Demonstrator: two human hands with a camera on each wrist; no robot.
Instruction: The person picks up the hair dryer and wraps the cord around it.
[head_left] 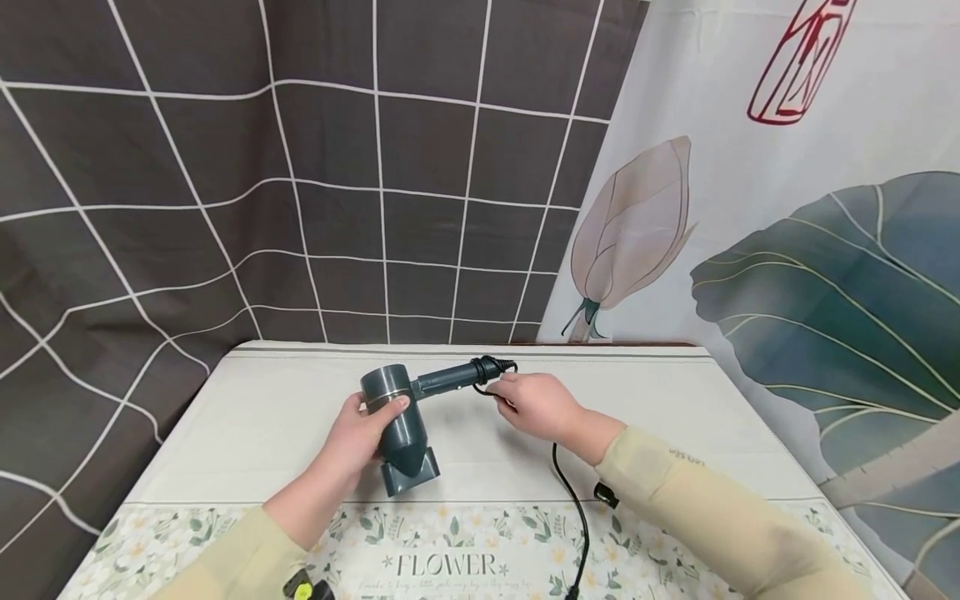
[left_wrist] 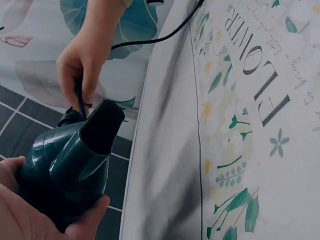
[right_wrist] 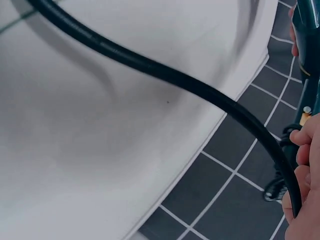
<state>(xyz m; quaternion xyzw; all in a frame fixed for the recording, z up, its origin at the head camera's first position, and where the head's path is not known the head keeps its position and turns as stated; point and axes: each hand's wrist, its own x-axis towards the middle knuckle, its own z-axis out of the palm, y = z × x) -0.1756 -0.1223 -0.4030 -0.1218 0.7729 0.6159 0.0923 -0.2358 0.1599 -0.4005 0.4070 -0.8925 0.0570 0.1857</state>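
A dark teal hair dryer [head_left: 405, 429] is held above the table, its flat nozzle [head_left: 410, 472] pointing down toward the near side. My left hand [head_left: 367, 429] grips the dryer's barrel, with the thumb lying across it. The handle [head_left: 448, 379] extends to the right, and black cord is wound round its end. Beside that end, my right hand [head_left: 542, 406] pinches the black cord [right_wrist: 165, 75]. From this hand the loose cord hangs down to the near part of the table. In the left wrist view the nozzle's opening [left_wrist: 102, 127] faces the camera.
The table [head_left: 285, 392] wears a white cover with a flower-printed front band. Behind it hangs a dark grid-patterned curtain [head_left: 427, 225]; a white cloth with leaf prints [head_left: 825, 292] hangs at the right. A small black object [head_left: 606, 495] shows beside the right sleeve.
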